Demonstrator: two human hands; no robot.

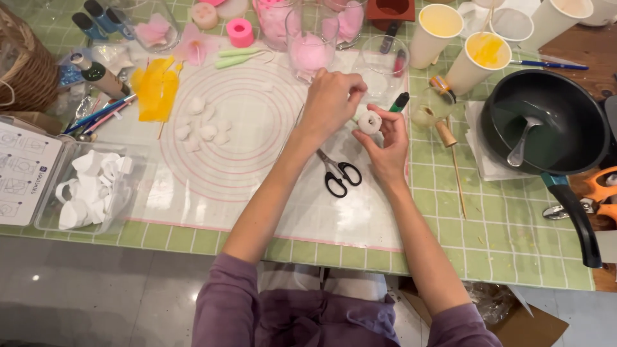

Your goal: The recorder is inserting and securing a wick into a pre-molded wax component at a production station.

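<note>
Over a white mat [257, 167], right hand [385, 144] grips a white bud [369, 121]; left hand [331, 99] pinches its top.

clear plastic box [90, 186] of white pieces, left table edge | white printed instruction card [22, 173] leaning beside it | brown cardboard box [514, 321] under table

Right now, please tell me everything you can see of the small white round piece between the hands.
The small white piece is round, with a hollow in its middle, and looks soft and matte like clay or wax. The right hand holds it up above the translucent mat; the left hand pinches at its upper edge. Finer detail is too small to tell.
</note>
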